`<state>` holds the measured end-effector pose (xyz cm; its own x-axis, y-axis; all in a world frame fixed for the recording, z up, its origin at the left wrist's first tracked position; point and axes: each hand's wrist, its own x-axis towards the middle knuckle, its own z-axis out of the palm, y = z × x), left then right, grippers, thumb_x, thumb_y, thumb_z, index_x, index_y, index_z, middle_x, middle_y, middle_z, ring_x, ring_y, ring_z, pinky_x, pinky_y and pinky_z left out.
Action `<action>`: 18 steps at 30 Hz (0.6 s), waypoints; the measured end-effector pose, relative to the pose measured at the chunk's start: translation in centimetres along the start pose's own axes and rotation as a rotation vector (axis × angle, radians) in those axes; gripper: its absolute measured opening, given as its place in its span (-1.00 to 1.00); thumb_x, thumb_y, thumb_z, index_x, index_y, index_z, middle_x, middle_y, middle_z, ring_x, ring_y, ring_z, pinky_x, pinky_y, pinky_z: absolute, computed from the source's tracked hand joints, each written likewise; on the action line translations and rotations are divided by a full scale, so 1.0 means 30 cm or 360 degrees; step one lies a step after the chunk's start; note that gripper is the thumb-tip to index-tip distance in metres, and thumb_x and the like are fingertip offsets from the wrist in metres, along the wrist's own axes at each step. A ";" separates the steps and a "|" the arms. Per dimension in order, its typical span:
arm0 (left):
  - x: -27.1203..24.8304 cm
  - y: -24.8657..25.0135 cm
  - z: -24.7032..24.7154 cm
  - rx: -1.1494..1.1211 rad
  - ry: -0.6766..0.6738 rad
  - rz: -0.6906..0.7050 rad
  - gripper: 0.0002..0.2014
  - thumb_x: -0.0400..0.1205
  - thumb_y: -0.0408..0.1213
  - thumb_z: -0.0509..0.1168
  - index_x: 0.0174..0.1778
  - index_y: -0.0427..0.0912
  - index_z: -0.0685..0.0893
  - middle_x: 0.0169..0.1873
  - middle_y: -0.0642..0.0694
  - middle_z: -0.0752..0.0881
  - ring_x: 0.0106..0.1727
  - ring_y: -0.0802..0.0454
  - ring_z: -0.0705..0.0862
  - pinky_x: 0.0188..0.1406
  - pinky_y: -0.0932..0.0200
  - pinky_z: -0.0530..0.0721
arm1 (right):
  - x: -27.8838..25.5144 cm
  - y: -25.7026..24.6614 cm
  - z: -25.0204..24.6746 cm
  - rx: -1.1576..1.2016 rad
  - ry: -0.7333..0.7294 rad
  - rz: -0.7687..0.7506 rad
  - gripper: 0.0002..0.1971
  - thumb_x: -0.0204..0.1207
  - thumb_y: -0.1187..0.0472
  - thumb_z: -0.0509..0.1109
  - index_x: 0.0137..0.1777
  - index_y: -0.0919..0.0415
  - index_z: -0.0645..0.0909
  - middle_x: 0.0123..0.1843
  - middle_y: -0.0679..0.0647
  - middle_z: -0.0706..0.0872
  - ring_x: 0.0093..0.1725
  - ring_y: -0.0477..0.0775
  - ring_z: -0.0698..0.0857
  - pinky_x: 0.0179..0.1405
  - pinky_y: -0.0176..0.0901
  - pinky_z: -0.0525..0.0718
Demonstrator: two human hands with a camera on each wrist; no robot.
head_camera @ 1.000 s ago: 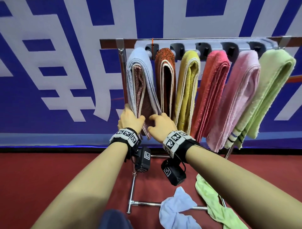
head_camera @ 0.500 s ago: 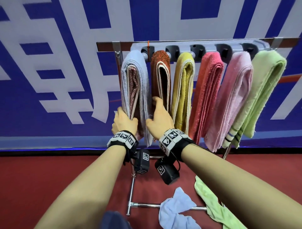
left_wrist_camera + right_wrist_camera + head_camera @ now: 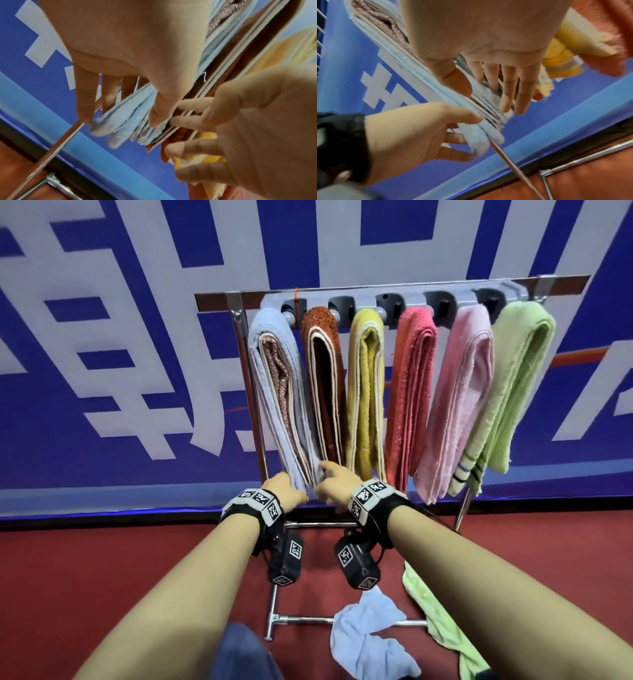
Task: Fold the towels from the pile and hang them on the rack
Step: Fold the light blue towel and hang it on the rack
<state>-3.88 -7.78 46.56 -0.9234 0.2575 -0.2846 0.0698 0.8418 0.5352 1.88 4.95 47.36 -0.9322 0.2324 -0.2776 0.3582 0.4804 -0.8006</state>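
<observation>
Thumb and fingers of the left hand pinched the lower end of the pale blue towel, which hung folded at the left end of the rack, just beside the rust towel. The right hand met it there; through the blur it seemed clamped on the same layers, thumb in front, straight fingers behind. A loose blue towel and a loose green towel lay crumpled on the red floor by the rack's foot.

Rack holds six folded towels; two loose towels lie on red floor.
</observation>
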 end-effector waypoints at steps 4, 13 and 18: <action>-0.044 -0.037 0.156 0.0276 -0.0205 0.0030 -0.68 0.51 -0.10 0.49 0.09 -0.21 0.80 0.00 -0.18 0.78 0.14 -0.17 0.74 0.04 0.09 0.69 | -0.056 0.183 0.006 -0.0027 -0.0046 0.0131 -0.79 0.42 0.36 0.34 -0.06 0.11 0.73 -0.12 0.17 0.74 -0.26 0.16 0.69 -0.46 -0.26 0.56; -0.057 -0.145 0.622 0.0443 -0.0351 0.0032 -0.90 0.47 -0.17 0.42 -0.18 -0.05 0.82 -0.10 -0.12 0.85 0.03 -0.16 0.80 0.10 0.06 0.76 | -0.080 0.816 0.100 -0.0516 -0.0022 0.0380 -0.82 0.52 0.20 0.31 -0.08 0.25 0.72 0.05 0.28 0.79 0.12 0.28 0.73 0.00 -0.19 0.60; 0.035 -0.198 0.882 0.0470 -0.0412 0.0019 -0.80 0.50 -0.20 0.31 -0.07 -0.04 0.83 -0.03 -0.13 0.84 0.06 -0.25 0.78 0.12 0.00 0.75 | -0.013 1.115 0.130 -0.0623 0.0031 0.0557 -0.72 0.64 0.21 0.19 0.06 0.36 0.69 0.11 0.34 0.75 0.14 0.34 0.71 -0.08 -0.17 0.52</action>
<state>4.73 0.02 22.03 -0.7987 0.3476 -0.4912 0.2204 0.9285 0.2987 14.02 17.65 18.61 -0.7532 0.4496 -0.4801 0.6445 0.6504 -0.4021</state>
